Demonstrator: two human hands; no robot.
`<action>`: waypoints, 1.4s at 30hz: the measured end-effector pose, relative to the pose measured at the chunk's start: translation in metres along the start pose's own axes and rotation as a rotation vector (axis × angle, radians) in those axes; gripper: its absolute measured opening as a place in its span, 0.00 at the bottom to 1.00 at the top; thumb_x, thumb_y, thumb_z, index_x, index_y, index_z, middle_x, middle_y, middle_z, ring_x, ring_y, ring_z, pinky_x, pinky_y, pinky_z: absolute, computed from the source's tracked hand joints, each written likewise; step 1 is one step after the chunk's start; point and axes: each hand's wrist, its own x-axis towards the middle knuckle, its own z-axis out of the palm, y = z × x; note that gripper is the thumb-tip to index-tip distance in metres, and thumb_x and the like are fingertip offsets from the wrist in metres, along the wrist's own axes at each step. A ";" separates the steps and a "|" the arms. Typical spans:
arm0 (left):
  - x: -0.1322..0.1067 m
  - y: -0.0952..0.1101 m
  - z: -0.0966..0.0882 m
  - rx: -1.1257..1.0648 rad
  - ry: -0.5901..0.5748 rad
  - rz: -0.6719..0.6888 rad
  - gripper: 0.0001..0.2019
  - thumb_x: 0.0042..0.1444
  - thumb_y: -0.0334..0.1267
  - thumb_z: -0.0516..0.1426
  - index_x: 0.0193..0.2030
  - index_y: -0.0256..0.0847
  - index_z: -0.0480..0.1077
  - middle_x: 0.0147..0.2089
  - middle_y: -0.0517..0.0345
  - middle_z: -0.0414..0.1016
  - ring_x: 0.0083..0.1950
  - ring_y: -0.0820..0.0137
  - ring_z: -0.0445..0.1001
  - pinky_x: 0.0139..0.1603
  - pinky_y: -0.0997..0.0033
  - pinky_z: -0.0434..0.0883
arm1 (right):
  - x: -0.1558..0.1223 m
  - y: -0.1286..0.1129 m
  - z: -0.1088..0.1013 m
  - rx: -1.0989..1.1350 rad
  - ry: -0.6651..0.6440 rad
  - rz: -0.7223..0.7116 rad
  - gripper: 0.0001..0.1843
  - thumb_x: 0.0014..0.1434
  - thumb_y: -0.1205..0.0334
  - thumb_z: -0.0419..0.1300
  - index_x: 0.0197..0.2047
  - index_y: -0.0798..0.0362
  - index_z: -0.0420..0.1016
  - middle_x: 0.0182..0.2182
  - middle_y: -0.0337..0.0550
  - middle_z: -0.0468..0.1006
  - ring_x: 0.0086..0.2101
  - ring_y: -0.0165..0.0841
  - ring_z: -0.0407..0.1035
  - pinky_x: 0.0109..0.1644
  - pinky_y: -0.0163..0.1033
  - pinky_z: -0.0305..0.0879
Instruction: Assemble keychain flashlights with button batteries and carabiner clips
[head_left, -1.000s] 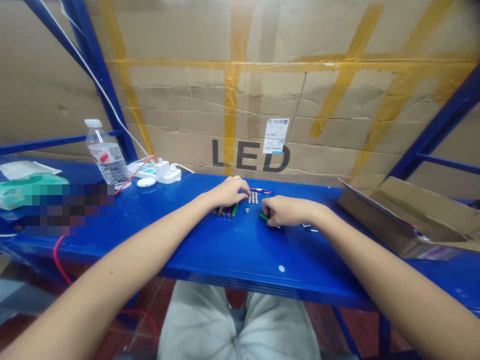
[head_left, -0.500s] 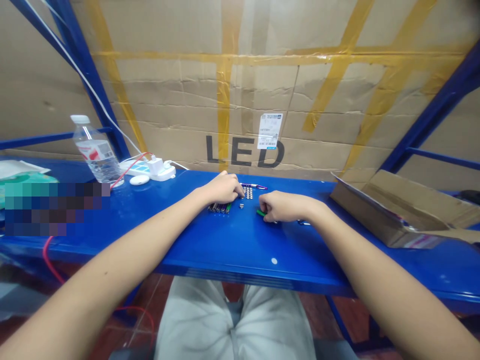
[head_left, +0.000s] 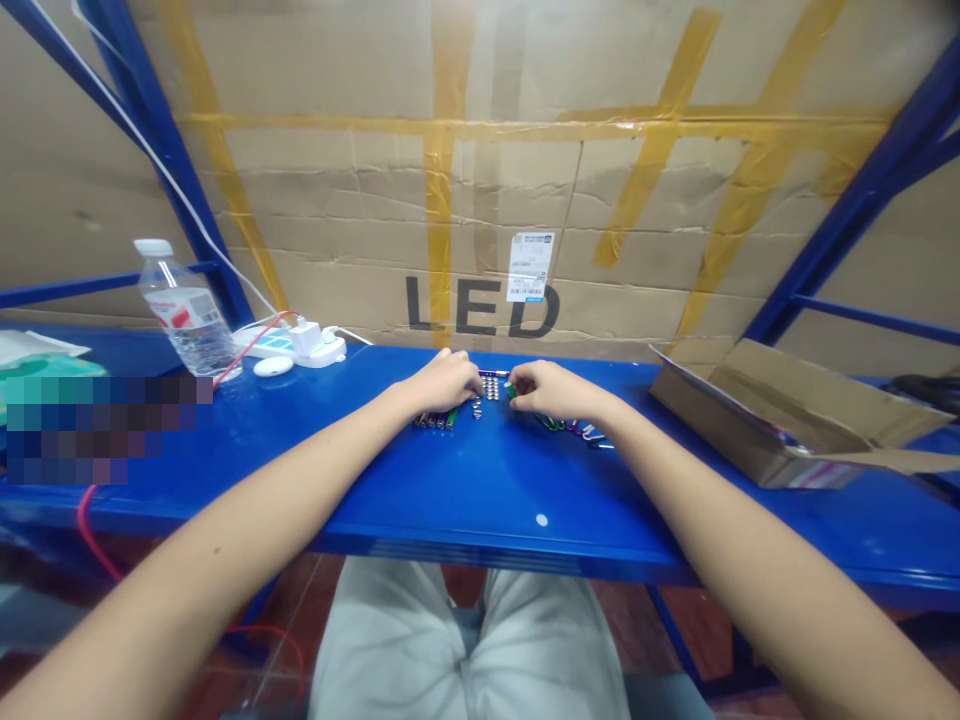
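Observation:
On the blue bench (head_left: 480, 490) lies a cluster of small silver button cells (head_left: 491, 388). My left hand (head_left: 442, 380) rests beside it with fingers curled, fingertips pinched at the cells' left edge; what they hold is too small to make out. Under that hand lies a row of small dark and green tubes (head_left: 435, 421). My right hand (head_left: 544, 388) is closed on a small green tube (head_left: 511, 391) just right of the cells. Behind my right wrist lie several coloured clips and tubes (head_left: 574, 428).
A water bottle (head_left: 180, 312), a white power strip (head_left: 289, 343) with red and white cables and a white oval item (head_left: 272, 366) stand at the back left. An open cardboard box (head_left: 780, 410) lies at the right. A large "LED" carton (head_left: 480, 200) forms the back wall.
My right hand has lifted the green tube from the bench and moved left and forward to the button cells, uncovering the clips behind it. My left hand has stayed by the cells.

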 end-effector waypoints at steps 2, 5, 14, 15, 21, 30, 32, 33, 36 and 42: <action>0.002 0.000 -0.001 -0.001 -0.006 -0.021 0.09 0.56 0.33 0.58 0.39 0.46 0.80 0.42 0.55 0.81 0.48 0.61 0.67 0.49 0.64 0.57 | 0.000 0.000 0.002 0.010 -0.009 0.000 0.04 0.49 0.65 0.60 0.29 0.53 0.67 0.28 0.38 0.73 0.30 0.31 0.65 0.32 0.35 0.56; 0.004 0.002 -0.004 -0.032 -0.012 -0.072 0.07 0.53 0.33 0.59 0.35 0.43 0.79 0.38 0.54 0.80 0.47 0.61 0.68 0.47 0.65 0.58 | 0.000 -0.001 0.003 0.027 -0.007 0.007 0.05 0.50 0.64 0.60 0.31 0.53 0.68 0.29 0.38 0.74 0.30 0.31 0.66 0.32 0.35 0.57; 0.004 0.004 -0.008 -0.116 -0.029 -0.086 0.06 0.48 0.28 0.60 0.28 0.41 0.78 0.32 0.55 0.79 0.41 0.64 0.72 0.51 0.63 0.60 | 0.000 -0.006 0.004 0.050 -0.002 0.044 0.06 0.50 0.64 0.62 0.31 0.54 0.68 0.28 0.38 0.74 0.30 0.31 0.66 0.32 0.35 0.57; 0.004 0.004 -0.008 -0.111 -0.035 -0.077 0.06 0.48 0.28 0.60 0.28 0.41 0.78 0.32 0.55 0.79 0.42 0.63 0.72 0.51 0.62 0.60 | 0.000 -0.007 0.004 0.055 -0.002 0.044 0.06 0.50 0.64 0.62 0.31 0.54 0.69 0.28 0.38 0.74 0.29 0.31 0.66 0.32 0.35 0.57; 0.002 0.008 -0.014 -0.159 0.067 -0.081 0.08 0.50 0.26 0.58 0.30 0.40 0.78 0.32 0.55 0.79 0.37 0.66 0.73 0.45 0.65 0.65 | -0.001 -0.006 0.003 0.115 -0.003 0.003 0.05 0.50 0.67 0.61 0.33 0.54 0.70 0.28 0.37 0.73 0.30 0.30 0.66 0.34 0.35 0.59; -0.009 0.034 -0.021 -0.358 0.507 0.115 0.05 0.60 0.34 0.58 0.36 0.40 0.76 0.38 0.55 0.80 0.43 0.68 0.74 0.48 0.66 0.70 | 0.003 0.001 0.004 0.260 0.134 -0.079 0.09 0.51 0.70 0.57 0.37 0.55 0.73 0.34 0.41 0.79 0.36 0.32 0.71 0.40 0.36 0.64; -0.007 0.037 -0.018 -0.315 0.527 0.182 0.06 0.62 0.35 0.57 0.36 0.39 0.76 0.38 0.54 0.80 0.43 0.68 0.74 0.49 0.65 0.70 | 0.003 0.000 0.004 0.275 0.150 -0.116 0.08 0.50 0.69 0.57 0.36 0.55 0.73 0.33 0.41 0.78 0.36 0.33 0.70 0.41 0.37 0.64; -0.006 0.037 -0.016 -0.297 0.532 0.207 0.07 0.62 0.35 0.57 0.36 0.39 0.76 0.39 0.53 0.80 0.44 0.68 0.73 0.49 0.65 0.70 | 0.003 0.000 0.005 0.281 0.161 -0.130 0.07 0.51 0.69 0.58 0.35 0.55 0.73 0.33 0.41 0.78 0.36 0.33 0.70 0.41 0.37 0.64; -0.006 0.034 -0.014 -0.251 0.537 0.240 0.07 0.63 0.35 0.56 0.37 0.40 0.76 0.41 0.52 0.79 0.45 0.67 0.73 0.49 0.64 0.71 | 0.004 0.001 0.005 0.304 0.191 -0.158 0.09 0.51 0.67 0.58 0.37 0.55 0.75 0.34 0.41 0.78 0.36 0.33 0.70 0.42 0.37 0.65; -0.008 0.031 -0.016 -0.228 0.544 0.288 0.07 0.64 0.34 0.56 0.40 0.39 0.76 0.42 0.50 0.78 0.46 0.67 0.73 0.49 0.64 0.72 | 0.007 0.005 0.005 0.409 0.205 -0.178 0.08 0.52 0.63 0.61 0.36 0.55 0.73 0.32 0.41 0.77 0.34 0.32 0.70 0.40 0.38 0.66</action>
